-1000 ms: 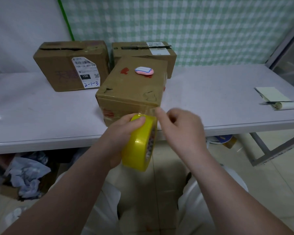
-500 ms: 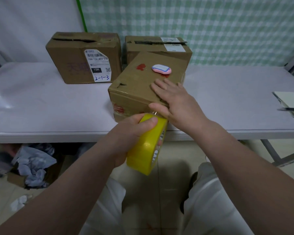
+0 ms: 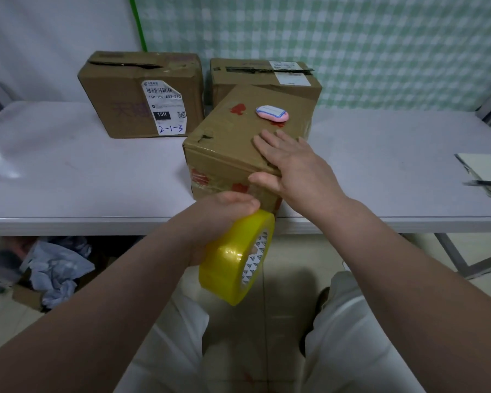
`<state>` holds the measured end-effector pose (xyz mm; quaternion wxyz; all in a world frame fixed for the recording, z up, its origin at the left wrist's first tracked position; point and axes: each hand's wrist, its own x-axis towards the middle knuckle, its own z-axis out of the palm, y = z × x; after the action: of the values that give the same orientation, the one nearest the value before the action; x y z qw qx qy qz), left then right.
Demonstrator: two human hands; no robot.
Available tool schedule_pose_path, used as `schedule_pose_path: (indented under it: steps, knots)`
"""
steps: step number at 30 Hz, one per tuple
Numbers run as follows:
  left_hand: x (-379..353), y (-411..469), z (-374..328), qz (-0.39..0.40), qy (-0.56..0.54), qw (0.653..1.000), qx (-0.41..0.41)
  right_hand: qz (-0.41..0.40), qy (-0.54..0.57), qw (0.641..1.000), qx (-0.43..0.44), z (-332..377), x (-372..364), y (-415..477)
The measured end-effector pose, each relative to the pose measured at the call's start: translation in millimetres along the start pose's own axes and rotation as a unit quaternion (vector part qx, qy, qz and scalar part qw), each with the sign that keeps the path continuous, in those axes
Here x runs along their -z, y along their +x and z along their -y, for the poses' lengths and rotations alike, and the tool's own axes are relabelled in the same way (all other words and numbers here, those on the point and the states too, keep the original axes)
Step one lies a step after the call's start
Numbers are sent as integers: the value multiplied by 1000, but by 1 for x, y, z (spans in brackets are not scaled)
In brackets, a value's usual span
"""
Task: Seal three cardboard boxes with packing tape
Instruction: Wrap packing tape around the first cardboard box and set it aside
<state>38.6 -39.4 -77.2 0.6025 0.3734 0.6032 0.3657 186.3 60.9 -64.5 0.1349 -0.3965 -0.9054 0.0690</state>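
While our left hand [image 3: 224, 211] is curling round the yellow tape roll [image 3: 236, 259] just off the front edge of the white table [image 3: 82, 180], our right hand [image 3: 292, 163] is lying flat, fingers straight and spread, on top of the near box [image 3: 227, 146], thumb pressing its front face. That box is sitting closed at the table's front, carrying a small pink object [image 3: 272, 113]. Behind it the left rear box [image 3: 119, 92] and right rear box [image 3: 238, 83] are standing side by side, each showing a dark gap along its top seam; we are seeing inside none of them.
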Motion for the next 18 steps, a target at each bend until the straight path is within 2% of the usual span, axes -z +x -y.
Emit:
schedule_pose_path:
  steps: [3,5,8,10,12,16,18]
  knots:
    - [3,1,-6,-3,33,999,-6,1,-6,1000,2,1,2,1]
    - [5,1,-8,7,23,1000,-7,-10,48,999,-9,1,5,1]
    - [7,2,-7,13,48,999,-11,-131,193,971,-53,5,17,8]
    - [9,4,-5,18,71,997,-5,-196,173,962,-84,-1,22,26]
    - [10,6,-3,30,81,996,1,-178,115,972,-97,-11,22,48]
    - [11,6,-1,31,73,997,2,-55,23,993,-104,-25,18,78]
    - [12,7,-1,30,85,996,4,-36,-69,993,-85,-24,24,83]
